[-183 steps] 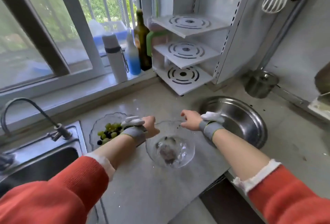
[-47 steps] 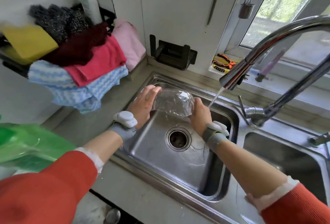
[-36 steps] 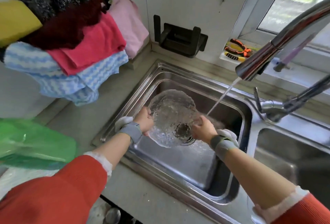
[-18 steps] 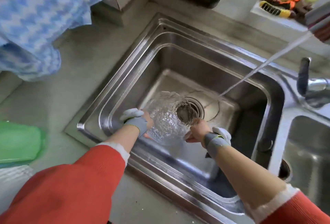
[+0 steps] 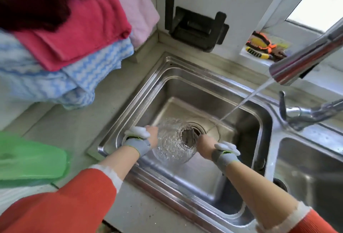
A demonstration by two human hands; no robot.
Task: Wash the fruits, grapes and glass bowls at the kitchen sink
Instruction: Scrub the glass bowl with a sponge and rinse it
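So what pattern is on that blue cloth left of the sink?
White zigzag stripes on the light blue cloth, seen in the head view.

A bowl (image 5: 171, 144) sits over the left sink (image 5: 246, 208), held between the left hand (image 5: 152, 136) and right hand (image 5: 203, 144), just before the drain (image 5: 199, 128). The tap (image 5: 304, 62) stands to the right, above a second sink (image 5: 315, 160). Towels (image 5: 74, 34) hang left, behind the counter (image 5: 74, 125).

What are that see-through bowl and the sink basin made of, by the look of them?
The clear dimpled bowl looks like textured glass: the drain shows through it and its bumps catch the light. The grey sink basin looks like brushed stainless steel, with a dull metallic sheen and soft reflections.
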